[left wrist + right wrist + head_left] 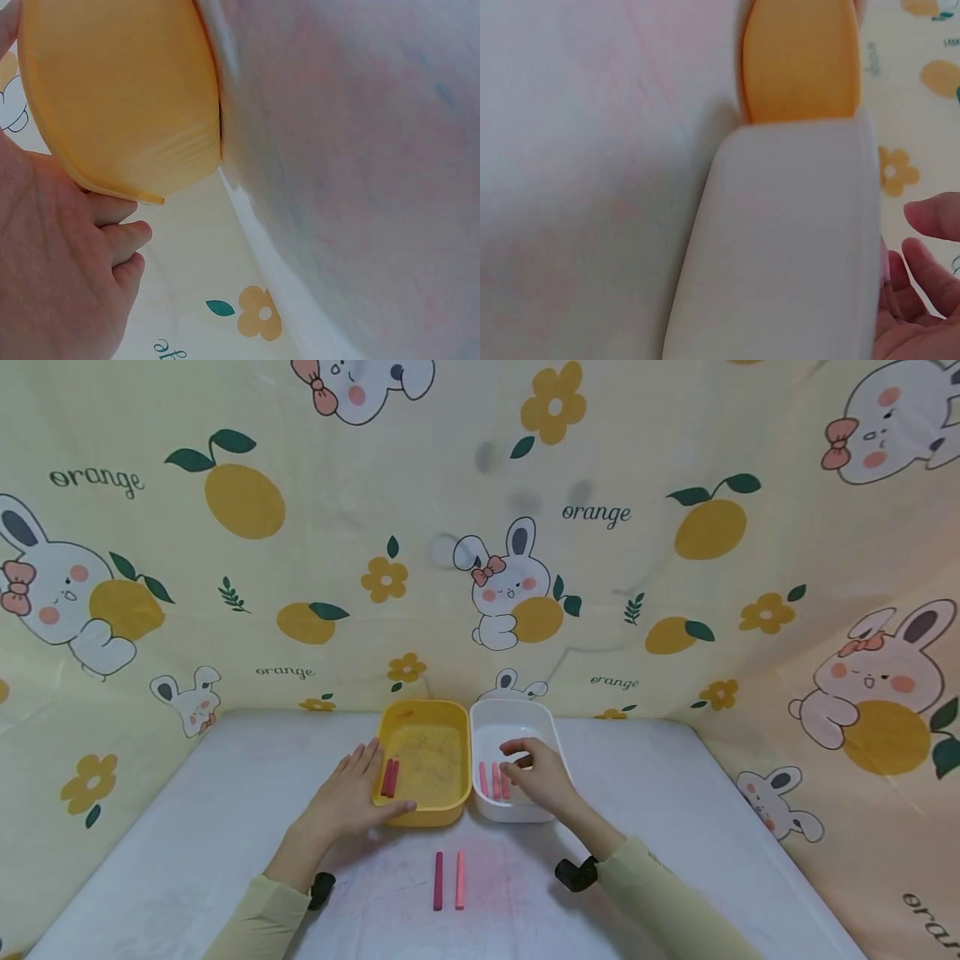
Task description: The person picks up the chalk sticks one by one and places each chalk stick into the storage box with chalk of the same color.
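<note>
My left hand point(347, 793) rests on the near left corner of a yellow plastic box point(427, 817), fingers straight along the left rim and thumb across the front rim. Inside that box lie dark red pastel sticks point(389, 778) side by side. My right hand point(542, 777) hangs over the right part of a white plastic box point(517, 812), fingers bent. In the right wrist view its thumb and forefinger point(922, 262) are apart, with no stick between them. Several light pink pastel sticks point(495, 781) lie in the white box, just left of the fingertips.
A dark red stick point(438, 881) and a pink stick point(460, 881) lie parallel on the white tablecloth point(637, 777) before the boxes, amid pink smudges. The boxes stand side by side. Behind them rises a printed fabric backdrop point(420, 510).
</note>
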The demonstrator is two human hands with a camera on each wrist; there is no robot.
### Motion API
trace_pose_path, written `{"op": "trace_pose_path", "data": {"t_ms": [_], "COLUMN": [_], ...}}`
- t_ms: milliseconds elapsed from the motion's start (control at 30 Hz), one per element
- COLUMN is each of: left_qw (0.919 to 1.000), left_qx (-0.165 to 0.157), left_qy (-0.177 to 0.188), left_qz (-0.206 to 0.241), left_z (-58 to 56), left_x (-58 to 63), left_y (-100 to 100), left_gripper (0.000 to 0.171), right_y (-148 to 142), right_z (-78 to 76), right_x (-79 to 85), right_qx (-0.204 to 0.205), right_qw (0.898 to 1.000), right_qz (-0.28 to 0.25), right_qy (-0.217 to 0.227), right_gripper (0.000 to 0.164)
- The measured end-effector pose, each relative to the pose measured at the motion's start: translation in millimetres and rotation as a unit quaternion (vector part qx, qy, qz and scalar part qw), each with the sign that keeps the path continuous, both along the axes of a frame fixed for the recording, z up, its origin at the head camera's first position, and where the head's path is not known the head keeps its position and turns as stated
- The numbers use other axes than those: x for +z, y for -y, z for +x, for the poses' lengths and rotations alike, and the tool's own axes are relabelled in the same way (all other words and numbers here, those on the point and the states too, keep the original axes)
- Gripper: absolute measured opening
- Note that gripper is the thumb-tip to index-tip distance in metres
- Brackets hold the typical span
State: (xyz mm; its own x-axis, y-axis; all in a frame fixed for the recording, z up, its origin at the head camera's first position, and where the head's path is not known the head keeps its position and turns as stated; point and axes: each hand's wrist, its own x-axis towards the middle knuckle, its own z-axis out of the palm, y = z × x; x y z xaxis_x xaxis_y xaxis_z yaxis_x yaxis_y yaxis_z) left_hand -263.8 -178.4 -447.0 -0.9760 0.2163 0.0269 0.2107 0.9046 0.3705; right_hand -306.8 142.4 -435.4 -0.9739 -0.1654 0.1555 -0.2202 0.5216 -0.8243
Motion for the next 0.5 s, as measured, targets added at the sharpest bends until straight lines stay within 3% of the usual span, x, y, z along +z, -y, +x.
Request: {"op": "trace_pose_path", "data": {"t_ms": [267,500], "left_qw": [1.0000,1.0000], "left_qx": [0.001,-0.003], "left_qy": [-0.001,-0.005], "left_qz": [0.003,0.006], "left_z": [-0.4,-0.7], "left_x": [-1.1,-2.7], "left_y": [0.3,1.0], "left_gripper": [0.119,0.119], "right_y": [7.0,13.8], "right_z": [29.4,50.2], "right_x": [-0.2,-6.4], "right_qx": [0.010,0.056], "right_qw": [0.999,0.995], "right_qz": [-0.035,-0.054], "right_qy": [-0.036,-0.060], "right_gripper": [0.024,0.023]}}
